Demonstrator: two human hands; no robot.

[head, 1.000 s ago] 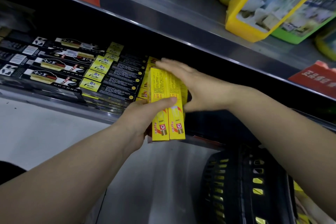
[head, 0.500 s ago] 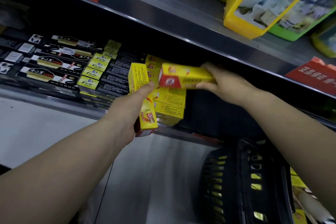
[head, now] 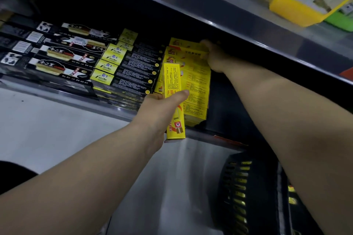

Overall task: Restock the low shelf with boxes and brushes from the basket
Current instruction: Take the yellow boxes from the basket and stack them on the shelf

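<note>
The low shelf [head: 63, 99] carries black boxes [head: 57, 57] and a yellow stack [head: 196, 86]. A black basket [head: 246, 192] sits lower right. The left hand [head: 160, 108] grips an upright yellow box [head: 172, 82] just before the stack. The right hand [head: 214, 57] grasps the top box [head: 188, 44].

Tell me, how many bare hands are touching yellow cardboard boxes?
2. The left hand grips an upright yellow cardboard box at the shelf's front; the right hand presses the stack's top yellow box, fingers partly hidden.
</note>
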